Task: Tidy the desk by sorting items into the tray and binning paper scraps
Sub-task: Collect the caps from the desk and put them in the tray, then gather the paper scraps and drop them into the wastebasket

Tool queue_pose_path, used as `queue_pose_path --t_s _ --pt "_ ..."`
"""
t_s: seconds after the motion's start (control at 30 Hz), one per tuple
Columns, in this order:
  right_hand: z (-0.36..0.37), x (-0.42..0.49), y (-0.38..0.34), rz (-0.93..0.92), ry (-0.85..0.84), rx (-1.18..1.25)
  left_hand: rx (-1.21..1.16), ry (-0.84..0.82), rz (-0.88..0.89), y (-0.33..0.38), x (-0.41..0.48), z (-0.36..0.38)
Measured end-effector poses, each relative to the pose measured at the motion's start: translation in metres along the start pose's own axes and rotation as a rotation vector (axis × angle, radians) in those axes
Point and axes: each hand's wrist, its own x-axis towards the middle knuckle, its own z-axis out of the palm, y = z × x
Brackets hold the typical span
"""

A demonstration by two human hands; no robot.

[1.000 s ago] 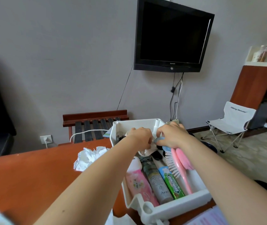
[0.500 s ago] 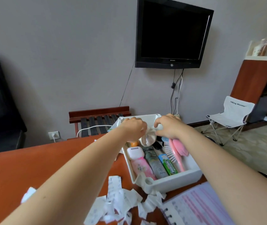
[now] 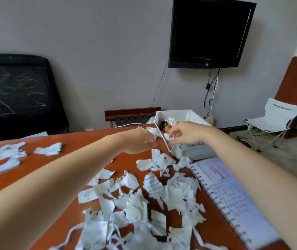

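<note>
The left hand (image 3: 140,139) is hovering just beside the white plastic tray (image 3: 198,117), too blurry to tell if it is holding anything. The right hand (image 3: 187,132) is curling its fingers over the tray's near side; I cannot tell what they are pinching. The tray is sitting at the far edge of the brown wooden desk (image 3: 75,139). Torn white paper scraps (image 3: 136,199) are lying all over it.
</note>
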Motion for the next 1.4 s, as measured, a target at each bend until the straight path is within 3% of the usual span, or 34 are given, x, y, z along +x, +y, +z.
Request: queue_pose_path --t_s 0.47,1.17,1.4 --pt "0.068 -0.067 -0.124 -0.21 -0.001 0.074 -0.069 -0.011 -0.234 -0.028 -0.194 0.024" --pt "0.184 -0.081 -0.33 -0.524 -0.124 0.157 -0.066 0.201 -0.804 -0.086 -0.416 0.111" --pt "0.208 -0.072 -0.389 -0.612 -0.13 0.081 -0.039 0.276 -1.02 -0.112 -0.469 0.128"
